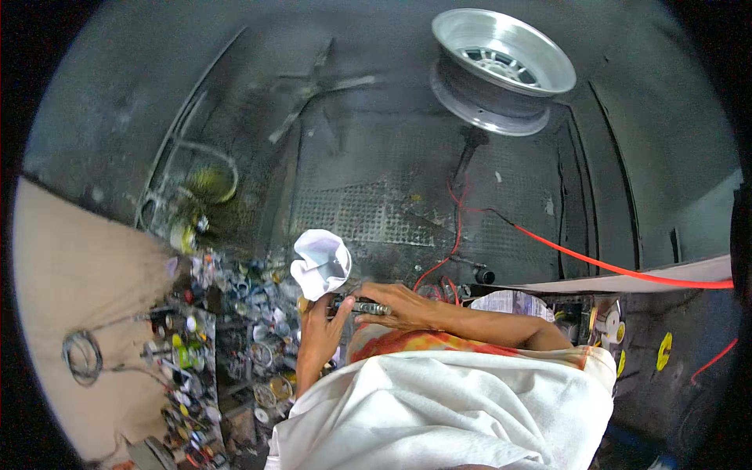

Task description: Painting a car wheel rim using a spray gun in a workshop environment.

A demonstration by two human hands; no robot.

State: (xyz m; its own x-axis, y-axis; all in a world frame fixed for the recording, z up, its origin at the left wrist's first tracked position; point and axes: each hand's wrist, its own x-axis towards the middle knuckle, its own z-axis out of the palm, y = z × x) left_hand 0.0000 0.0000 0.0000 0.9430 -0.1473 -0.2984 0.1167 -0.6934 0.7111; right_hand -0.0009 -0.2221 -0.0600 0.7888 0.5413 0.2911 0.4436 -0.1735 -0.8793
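In front of my body, both hands are close together around a small metal tool, apparently a spray gun (368, 308). My left hand (319, 325) is closed on it, with the thumb against the metal. From the right, my right hand (392, 301) curls over the gun, its fingers partly hidden. A crumpled white paper cone (319, 262), open at the top, stands just above my left hand. Whether it sits in a cup or is held by the fingers, I cannot tell.
A silver wheel rim (501, 74) sits on a stand ahead right. A red hose (603, 258) crosses from the right. Many cans and bottles (258, 337) crowd the left side. A dark metal cross-shaped stand (313, 88) is far left, and a coiled cable (82, 356) hangs left.
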